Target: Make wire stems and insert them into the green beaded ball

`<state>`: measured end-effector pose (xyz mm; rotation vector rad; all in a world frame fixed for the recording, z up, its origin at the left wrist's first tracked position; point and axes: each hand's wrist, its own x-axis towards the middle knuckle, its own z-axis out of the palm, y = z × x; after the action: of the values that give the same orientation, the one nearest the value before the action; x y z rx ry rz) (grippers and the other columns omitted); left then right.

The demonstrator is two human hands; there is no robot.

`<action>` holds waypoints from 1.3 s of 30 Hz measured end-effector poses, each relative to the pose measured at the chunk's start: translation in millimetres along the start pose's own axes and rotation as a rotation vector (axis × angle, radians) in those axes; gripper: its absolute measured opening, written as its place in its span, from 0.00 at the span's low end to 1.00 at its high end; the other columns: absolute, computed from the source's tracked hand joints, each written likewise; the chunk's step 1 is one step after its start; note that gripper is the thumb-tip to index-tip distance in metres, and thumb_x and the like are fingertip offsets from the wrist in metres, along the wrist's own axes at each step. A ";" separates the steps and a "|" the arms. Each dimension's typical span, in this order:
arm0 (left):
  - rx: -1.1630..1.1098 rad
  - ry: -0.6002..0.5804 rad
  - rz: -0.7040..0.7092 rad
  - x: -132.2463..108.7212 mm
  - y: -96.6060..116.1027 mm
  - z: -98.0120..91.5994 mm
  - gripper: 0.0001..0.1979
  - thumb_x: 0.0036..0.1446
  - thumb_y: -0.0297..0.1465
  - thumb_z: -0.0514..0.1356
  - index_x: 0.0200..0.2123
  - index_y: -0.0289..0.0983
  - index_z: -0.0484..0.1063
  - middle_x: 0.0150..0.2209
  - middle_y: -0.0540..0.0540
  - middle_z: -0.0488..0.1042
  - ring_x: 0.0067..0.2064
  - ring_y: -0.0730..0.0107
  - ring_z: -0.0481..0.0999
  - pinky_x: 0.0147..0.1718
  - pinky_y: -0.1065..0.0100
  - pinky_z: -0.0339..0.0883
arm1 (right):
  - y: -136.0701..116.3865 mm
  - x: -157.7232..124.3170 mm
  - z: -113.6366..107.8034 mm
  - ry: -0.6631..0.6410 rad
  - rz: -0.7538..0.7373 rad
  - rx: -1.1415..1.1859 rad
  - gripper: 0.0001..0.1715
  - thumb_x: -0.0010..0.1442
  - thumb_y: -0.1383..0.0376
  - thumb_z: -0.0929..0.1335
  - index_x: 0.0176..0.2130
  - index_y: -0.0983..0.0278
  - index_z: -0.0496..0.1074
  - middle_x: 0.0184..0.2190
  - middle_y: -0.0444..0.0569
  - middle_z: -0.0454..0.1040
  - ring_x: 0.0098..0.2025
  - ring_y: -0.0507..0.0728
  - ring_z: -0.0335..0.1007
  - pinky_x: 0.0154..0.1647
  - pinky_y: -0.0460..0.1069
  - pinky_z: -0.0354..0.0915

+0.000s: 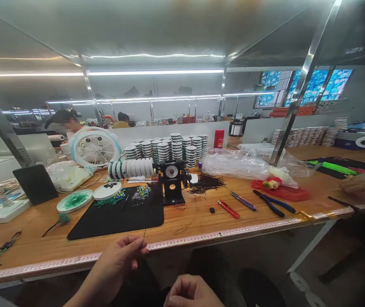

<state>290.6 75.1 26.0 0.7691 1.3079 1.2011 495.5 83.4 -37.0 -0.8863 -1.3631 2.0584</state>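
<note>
My left hand [120, 260] is raised just in front of the table edge, thumb and forefinger pinched together on a thin dark thread [144, 233] that sticks up from the fingertips. Lower down and to the right, my right hand [193, 292] has its fingers curled closed; what they hold is hidden. Beyond the left hand lies a black mat [115, 224] with a heap of coloured beads [141, 192] on it. A black winding device [172, 187] carries a row of white spools [137, 168] behind the mat.
At right lie a red lighter [229, 209], thread snips [243, 201], pliers [275, 203] and a pile of black strands [207, 182]. A dish of green beads [75, 201], a fan [95, 148] and stacked spools [176, 147] stand behind. Another person's hand [363, 186] is at far right.
</note>
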 end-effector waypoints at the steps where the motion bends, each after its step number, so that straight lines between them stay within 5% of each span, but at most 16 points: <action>1: -0.051 -0.008 -0.021 -6.1 -4.6 5.0 0.12 0.46 0.35 0.66 0.27 0.32 0.70 0.26 0.47 0.72 0.27 0.75 0.67 0.23 0.76 0.56 | -9.1 -0.2 2.8 0.016 -0.021 0.005 0.24 0.40 0.53 0.74 0.26 0.71 0.70 0.21 0.48 0.71 0.21 0.46 0.63 0.22 0.41 0.56; 8: -0.263 -0.123 -0.182 -18.8 -37.4 29.1 0.14 0.43 0.35 0.68 0.25 0.31 0.70 0.25 0.45 0.73 0.26 0.75 0.68 0.23 0.77 0.56 | -44.6 11.3 18.2 0.101 -0.180 0.047 0.22 0.46 0.55 0.72 0.31 0.71 0.70 0.21 0.47 0.71 0.17 0.46 0.60 0.16 0.41 0.56; 18: -0.264 -0.358 -0.271 -13.5 -56.0 30.9 0.13 0.41 0.32 0.69 0.27 0.30 0.73 0.25 0.47 0.70 0.23 0.78 0.68 0.17 0.79 0.56 | -37.1 14.3 16.9 0.151 -0.149 -0.050 0.15 0.47 0.59 0.72 0.26 0.71 0.72 0.18 0.45 0.69 0.19 0.46 0.61 0.20 0.41 0.55; 31: -0.089 -0.449 -0.274 -14.7 -55.5 35.2 0.17 0.42 0.40 0.68 0.21 0.32 0.70 0.19 0.47 0.70 0.19 0.78 0.66 0.19 0.77 0.55 | -38.6 1.1 14.5 0.254 -0.366 -0.352 0.06 0.53 0.66 0.68 0.27 0.68 0.72 0.25 0.46 0.71 0.30 0.51 0.66 0.32 0.45 0.60; 39: -0.228 -0.344 -0.259 -3.5 -50.9 45.7 0.18 0.41 0.40 0.68 0.20 0.33 0.67 0.19 0.49 0.68 0.18 0.79 0.64 0.15 0.78 0.51 | -60.2 18.0 9.9 0.349 -0.429 -0.483 0.05 0.53 0.67 0.66 0.26 0.67 0.70 0.26 0.46 0.70 0.31 0.51 0.65 0.35 0.46 0.60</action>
<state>346.3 67.4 -13.2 0.5885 0.9360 0.9412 479.9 112.4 17.4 -0.9820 -1.6966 1.2100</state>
